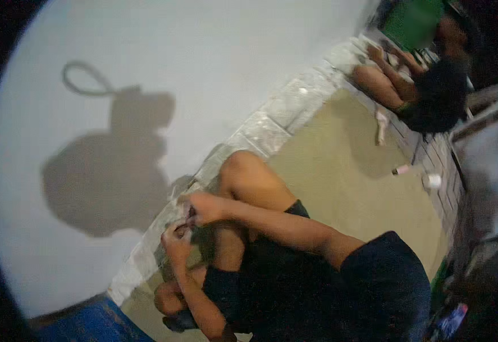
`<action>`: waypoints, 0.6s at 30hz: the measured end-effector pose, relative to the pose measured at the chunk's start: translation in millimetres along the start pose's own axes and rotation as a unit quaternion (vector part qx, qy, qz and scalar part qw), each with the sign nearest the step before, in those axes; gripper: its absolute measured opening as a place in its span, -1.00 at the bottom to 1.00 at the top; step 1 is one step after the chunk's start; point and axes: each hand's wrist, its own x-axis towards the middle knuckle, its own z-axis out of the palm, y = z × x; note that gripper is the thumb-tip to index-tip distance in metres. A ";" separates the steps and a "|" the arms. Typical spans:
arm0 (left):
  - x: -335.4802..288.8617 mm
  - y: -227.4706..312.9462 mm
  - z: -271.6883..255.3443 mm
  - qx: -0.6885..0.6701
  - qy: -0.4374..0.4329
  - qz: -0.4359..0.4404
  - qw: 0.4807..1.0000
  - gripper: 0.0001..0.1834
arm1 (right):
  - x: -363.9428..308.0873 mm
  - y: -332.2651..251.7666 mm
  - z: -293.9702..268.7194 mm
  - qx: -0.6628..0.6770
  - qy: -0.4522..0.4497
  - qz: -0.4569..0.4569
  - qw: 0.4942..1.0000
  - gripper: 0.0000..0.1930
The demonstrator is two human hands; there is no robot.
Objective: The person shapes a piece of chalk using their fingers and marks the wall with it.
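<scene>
Both my hands are close together in front of my bent knees, beside the tiled strip at the foot of the wall. My right hand (205, 208) is closed, its fingertips toward the left hand. Just below it, my left hand (177, 244) has its fingers curled in a pinch. A small dark thing (191, 213) shows between the fingers of the two hands; blur and the fingers hide what it is. My bare legs are folded under my arms.
A pale wall (232, 57) rises beyond white tiles (269, 132). On the tan mat (323, 154) to the right lie a white roll (431, 180) and a small pink-and-dark item (400, 170). Another person (437, 91) sits at upper right. Something blue (89, 322) is at lower left.
</scene>
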 end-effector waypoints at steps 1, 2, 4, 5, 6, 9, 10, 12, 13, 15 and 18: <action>3.7 -2.9 0.6 -0.004 -0.032 0.019 0.999 -0.61 | -2.7 -8.6 -3.9 0.033 -0.005 0.068 0.997 -0.53; 4.8 -9.0 3.5 0.049 0.012 0.025 0.998 -0.59 | -6.6 -18.2 -9.4 0.030 0.013 0.076 0.997 -0.53; 10.2 -24.2 9.7 0.108 0.051 0.038 0.992 -0.56 | -15.3 -37.8 -25.5 -0.036 0.023 0.061 0.997 -0.52; 15.7 -32.8 12.7 0.110 0.038 -0.012 0.993 -0.57 | -23.0 -43.9 -38.4 -0.033 0.038 0.032 0.998 -0.54; 15.6 -42.6 16.3 0.132 0.048 -0.026 0.990 -0.58 | -34.6 -46.0 -54.7 -0.037 0.114 -0.037 0.992 -0.58; 22.3 -69.5 20.5 0.181 0.058 0.009 0.982 -0.60 | -106.0 -27.4 -118.2 -0.013 0.272 -0.003 0.962 -0.68; 28.2 -75.3 18.5 0.123 0.005 0.018 0.992 -0.60 | -130.8 -12.6 -143.0 -0.115 0.381 0.062 0.915 -0.72; 33.2 -82.9 15.7 0.204 0.049 0.105 0.972 -0.61 | -206.8 16.8 -198.6 -0.300 0.415 0.138 0.848 -0.72; 33.4 -83.2 15.4 0.232 0.073 0.169 0.955 -0.62 | -248.1 28.2 -219.7 -0.350 0.418 0.196 0.815 -0.69; 30.5 -78.3 15.3 0.228 0.082 0.131 0.961 -0.63 | -340.8 38.4 -254.8 -0.421 0.351 0.464 0.696 -0.60; 18.7 -59.8 22.7 0.210 0.113 0.072 0.968 -0.68 | -464.4 39.5 -283.7 -0.454 0.302 0.649 0.530 -0.53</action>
